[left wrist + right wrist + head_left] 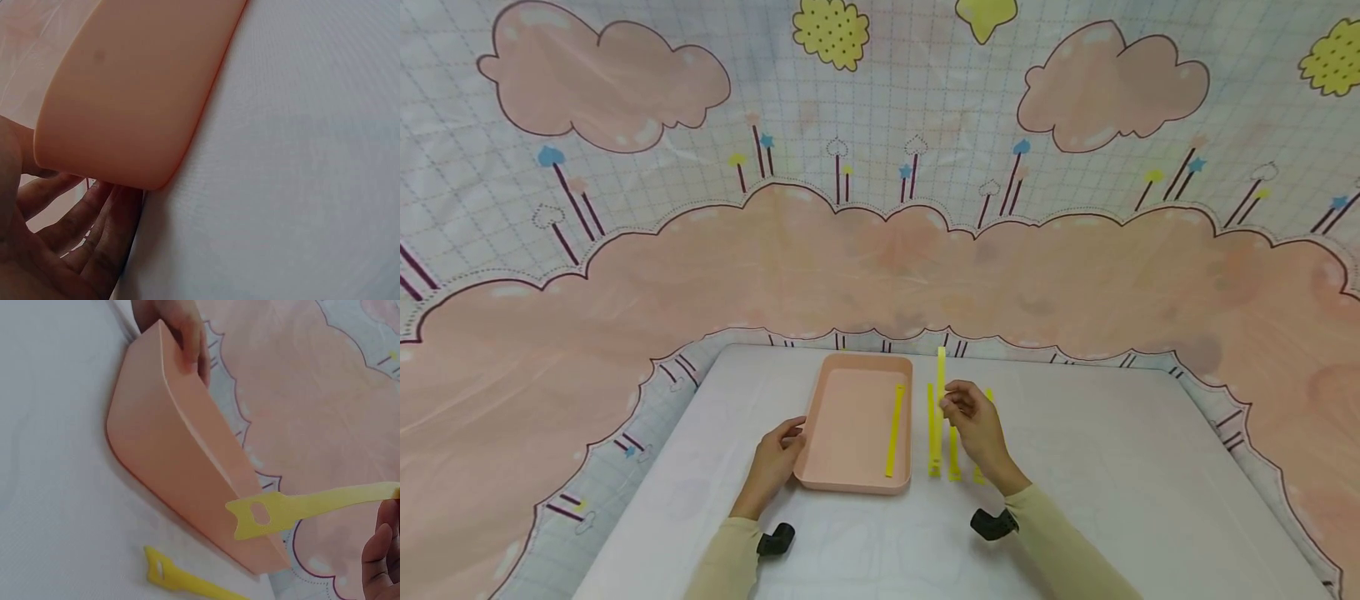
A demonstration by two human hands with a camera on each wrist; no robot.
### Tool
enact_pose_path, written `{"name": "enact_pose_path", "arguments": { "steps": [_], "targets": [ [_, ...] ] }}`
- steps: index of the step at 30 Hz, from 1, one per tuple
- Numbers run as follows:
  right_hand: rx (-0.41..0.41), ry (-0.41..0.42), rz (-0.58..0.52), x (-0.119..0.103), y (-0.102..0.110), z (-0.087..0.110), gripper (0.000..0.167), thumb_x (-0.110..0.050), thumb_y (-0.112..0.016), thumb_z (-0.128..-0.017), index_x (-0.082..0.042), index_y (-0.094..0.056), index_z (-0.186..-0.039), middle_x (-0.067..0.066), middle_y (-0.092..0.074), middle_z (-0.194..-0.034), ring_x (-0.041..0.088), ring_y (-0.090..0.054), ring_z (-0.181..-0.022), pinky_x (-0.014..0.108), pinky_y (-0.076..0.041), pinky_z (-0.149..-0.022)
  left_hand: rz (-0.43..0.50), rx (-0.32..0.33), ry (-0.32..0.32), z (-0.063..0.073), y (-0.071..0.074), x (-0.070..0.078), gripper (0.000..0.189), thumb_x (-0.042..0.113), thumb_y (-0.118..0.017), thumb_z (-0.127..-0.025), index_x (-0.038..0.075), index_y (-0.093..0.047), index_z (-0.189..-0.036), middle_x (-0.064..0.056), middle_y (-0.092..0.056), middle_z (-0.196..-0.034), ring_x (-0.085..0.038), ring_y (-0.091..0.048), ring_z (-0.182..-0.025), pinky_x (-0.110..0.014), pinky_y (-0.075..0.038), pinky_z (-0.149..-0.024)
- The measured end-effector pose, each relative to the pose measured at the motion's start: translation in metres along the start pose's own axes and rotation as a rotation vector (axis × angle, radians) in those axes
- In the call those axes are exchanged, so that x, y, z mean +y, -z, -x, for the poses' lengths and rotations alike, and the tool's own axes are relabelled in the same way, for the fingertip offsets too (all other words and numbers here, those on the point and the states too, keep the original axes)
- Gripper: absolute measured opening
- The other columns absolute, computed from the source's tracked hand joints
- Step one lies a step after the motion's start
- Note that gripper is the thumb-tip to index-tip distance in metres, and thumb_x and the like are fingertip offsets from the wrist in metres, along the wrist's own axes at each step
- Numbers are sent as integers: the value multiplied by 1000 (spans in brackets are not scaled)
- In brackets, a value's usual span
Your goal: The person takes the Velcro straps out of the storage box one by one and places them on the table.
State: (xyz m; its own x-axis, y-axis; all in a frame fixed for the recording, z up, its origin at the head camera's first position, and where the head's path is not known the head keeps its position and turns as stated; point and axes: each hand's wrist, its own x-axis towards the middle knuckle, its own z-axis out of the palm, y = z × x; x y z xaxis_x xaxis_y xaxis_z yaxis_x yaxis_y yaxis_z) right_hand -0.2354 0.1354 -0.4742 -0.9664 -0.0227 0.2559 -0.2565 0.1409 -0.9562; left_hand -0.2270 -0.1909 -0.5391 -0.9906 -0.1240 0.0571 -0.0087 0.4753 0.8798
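At the left side of a peach tray (850, 433), my left hand (771, 462) grips the rim. The thumb lies over the edge and the fingers are against the outer wall (119, 125). My right hand (981, 429) pinches a yellow hook-and-loop cable tie (942, 371), raised just right of the tray. Its slotted head (259, 515) points away from the fingers in the right wrist view, overlapping the tray wall there. One yellow cable tie (895, 431) lies lengthwise inside the tray along its right side.
Several more yellow ties (931, 433) lie side by side on the white table (1120, 467), below and beside the right hand, which partly covers them. Behind the table hangs a patterned cloth (880, 258) with clouds. Dark wrist-worn cameras (994, 524) sit at both cuffs.
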Motion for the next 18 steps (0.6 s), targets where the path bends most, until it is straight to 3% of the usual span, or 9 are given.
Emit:
{"name": "enact_pose_path", "arguments": {
  "steps": [6, 11, 15, 18],
  "targets": [
    [33, 0, 17, 17, 10, -2, 26, -8, -64, -94, 1, -59, -117, 14, -63, -95, 9, -58, -74, 18, -47, -65, 5, 2, 0, 0, 0, 1, 37, 9, -56, -96, 4, -59, -133, -20, -64, -116, -31, -65, -104, -31, -52, -79],
    [40, -72, -34, 16, 20, 0, 26, -5, -63, -94, 2, -57, -119, 16, -63, -97, 11, -58, -75, 22, -49, -67, 10, 3, 11, -1, 0, 2, 37, 10, -57, -96, 6, -60, -133, -19, -64, -117, -30, -66, -104, -29, -51, -79],
    [42, -139, -105, 14, 28, 2, 27, -4, -61, -95, 1, -54, -121, 9, -62, -94, 13, -55, -75, 25, -49, -70, 2, -1, 13, -2, 1, 1, 37, 10, -57, -96, 6, -60, -133, -19, -64, -116, -31, -65, -104, -31, -51, -80],
    [40, -136, -119, 12, 34, 4, 29, -5, -61, -96, 2, -53, -122, 2, -62, -91, 12, -54, -75, 25, -49, -71, -4, -1, 19, -2, 1, 1, 37, 10, -58, -96, 6, -60, -133, -19, -64, -117, -30, -65, -104, -31, -51, -80]
  ]
}}
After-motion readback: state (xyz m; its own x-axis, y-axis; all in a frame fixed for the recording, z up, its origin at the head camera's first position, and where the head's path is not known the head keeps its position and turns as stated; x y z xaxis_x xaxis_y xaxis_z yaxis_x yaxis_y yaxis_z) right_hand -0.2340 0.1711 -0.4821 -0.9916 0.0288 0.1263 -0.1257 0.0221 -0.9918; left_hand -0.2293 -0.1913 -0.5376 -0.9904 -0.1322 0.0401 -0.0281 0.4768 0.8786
